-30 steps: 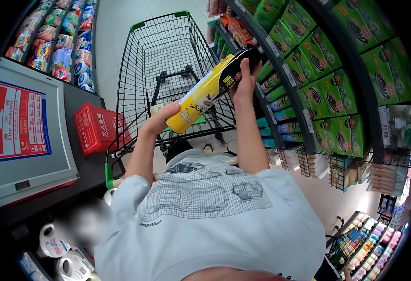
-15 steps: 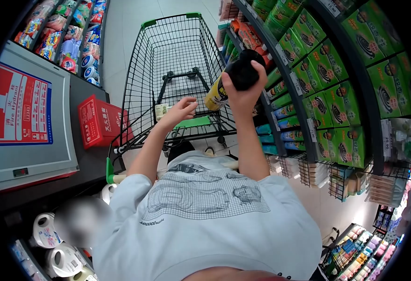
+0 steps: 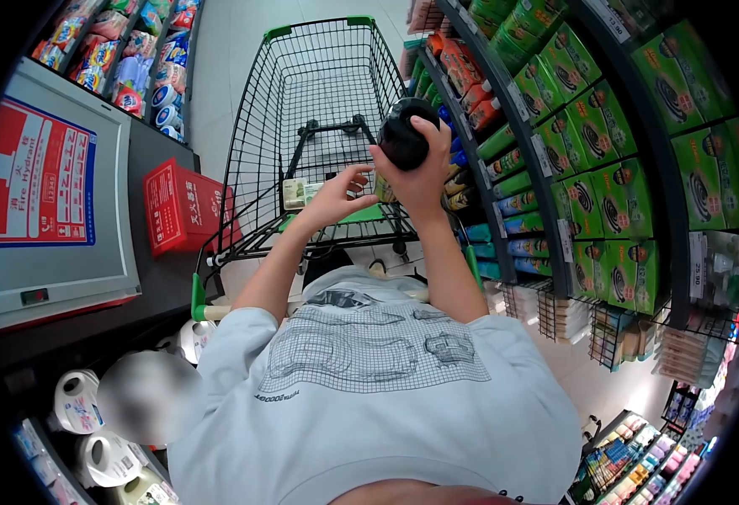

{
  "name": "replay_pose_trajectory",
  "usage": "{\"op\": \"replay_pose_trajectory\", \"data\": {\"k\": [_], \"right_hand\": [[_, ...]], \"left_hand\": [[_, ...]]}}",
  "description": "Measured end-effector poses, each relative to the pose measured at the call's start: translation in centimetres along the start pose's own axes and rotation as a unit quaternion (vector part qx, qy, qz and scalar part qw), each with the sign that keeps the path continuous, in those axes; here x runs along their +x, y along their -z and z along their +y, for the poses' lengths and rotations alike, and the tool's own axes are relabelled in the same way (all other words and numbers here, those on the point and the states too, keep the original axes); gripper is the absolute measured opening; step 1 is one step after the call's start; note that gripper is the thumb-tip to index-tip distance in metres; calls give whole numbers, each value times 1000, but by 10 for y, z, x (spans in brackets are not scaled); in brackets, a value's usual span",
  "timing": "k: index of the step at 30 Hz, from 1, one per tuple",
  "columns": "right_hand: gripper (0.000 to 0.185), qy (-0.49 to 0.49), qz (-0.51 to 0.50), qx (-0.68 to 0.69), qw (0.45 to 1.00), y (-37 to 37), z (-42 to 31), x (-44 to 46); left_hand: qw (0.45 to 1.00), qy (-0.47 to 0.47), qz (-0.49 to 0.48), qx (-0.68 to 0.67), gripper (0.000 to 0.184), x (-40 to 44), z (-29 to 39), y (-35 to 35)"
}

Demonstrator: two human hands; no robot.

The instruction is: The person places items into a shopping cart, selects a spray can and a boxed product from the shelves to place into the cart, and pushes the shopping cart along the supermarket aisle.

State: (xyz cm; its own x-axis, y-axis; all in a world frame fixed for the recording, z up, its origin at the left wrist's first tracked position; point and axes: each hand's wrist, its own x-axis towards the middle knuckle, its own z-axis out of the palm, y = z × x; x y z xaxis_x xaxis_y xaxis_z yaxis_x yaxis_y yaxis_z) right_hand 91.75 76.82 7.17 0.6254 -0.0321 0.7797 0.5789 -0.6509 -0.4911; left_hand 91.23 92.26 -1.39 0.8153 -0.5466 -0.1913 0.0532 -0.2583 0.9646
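My right hand (image 3: pixel 420 172) is wrapped round the black-topped end of a spray can (image 3: pixel 405 139), held upright with the cap toward me. Most of the yellow body is hidden below the cap and my hand. My left hand (image 3: pixel 337 199) is just left of the can, fingers apart and curved toward it, with nothing seen in it. Both hands are over the near end of a black wire shopping cart (image 3: pixel 323 80) with green corners. A small pale package (image 3: pixel 295 194) lies in the cart, left of my left hand.
On the right, shelves hold green boxes (image 3: pixel 598 198) and bottles. A red box (image 3: pixel 180 209) and a grey cabinet with a fire hydrant sign (image 3: pixel 45 181) are on the left. Packaged goods (image 3: pixel 134 63) fill shelves at the upper left; white jugs (image 3: pixel 79 402) are lower left.
The can has turned from lying across both hands to cap-toward-me in my right hand, and has shifted slightly left lately. My left hand let go of it, then moved a little right.
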Motion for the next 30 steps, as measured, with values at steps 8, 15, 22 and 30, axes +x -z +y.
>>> {"op": "replay_pose_trajectory", "data": {"k": [8,15,22,30], "right_hand": [[66,-37,-65,76,994,-3,-8,-8],[62,74,-114,156,978,-18,-25,-15],[93,-66,-141,182,971,-17,-14,-22],[92,-350,-415,134,829,-31,30,-33]], "left_hand": [[999,-18,-13,48,66,1,6,-2],[989,-117,84,-17,49,-4,9,2],[989,-97,104,33,52,2,-8,9],[928,40,290,-232,51,15,-17,37]]}}
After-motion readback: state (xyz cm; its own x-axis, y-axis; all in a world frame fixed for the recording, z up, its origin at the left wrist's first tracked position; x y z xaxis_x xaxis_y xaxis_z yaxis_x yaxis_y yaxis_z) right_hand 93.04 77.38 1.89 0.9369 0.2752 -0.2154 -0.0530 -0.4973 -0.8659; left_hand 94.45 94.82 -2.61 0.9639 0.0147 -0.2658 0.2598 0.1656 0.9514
